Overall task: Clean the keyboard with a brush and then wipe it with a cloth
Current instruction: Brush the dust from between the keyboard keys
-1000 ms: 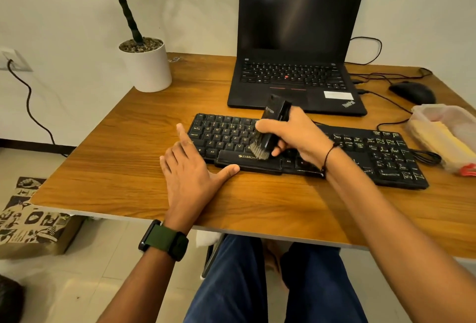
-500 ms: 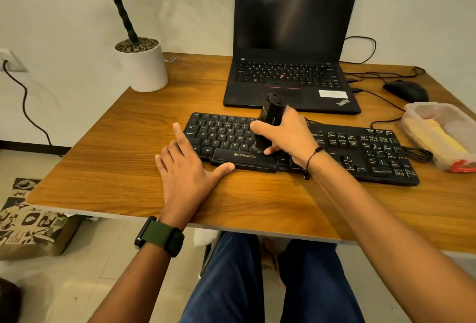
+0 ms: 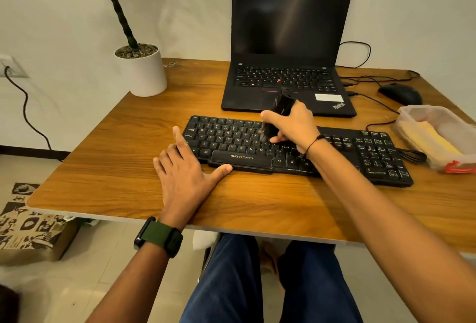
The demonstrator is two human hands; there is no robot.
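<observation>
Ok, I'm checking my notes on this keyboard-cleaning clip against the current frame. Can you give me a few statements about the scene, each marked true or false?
1. The right hand grips the black brush over the keyboard. True.
2. The left hand is lifting the keyboard off the desk. False: it lies flat on the desk at the keyboard's front left corner.
3. The laptop lid is closed. False: it stands open with a dark screen.
4. A potted plant stands at the desk's far left corner. True.
5. The mouse lies left of the laptop. False: it lies to its right.
</observation>
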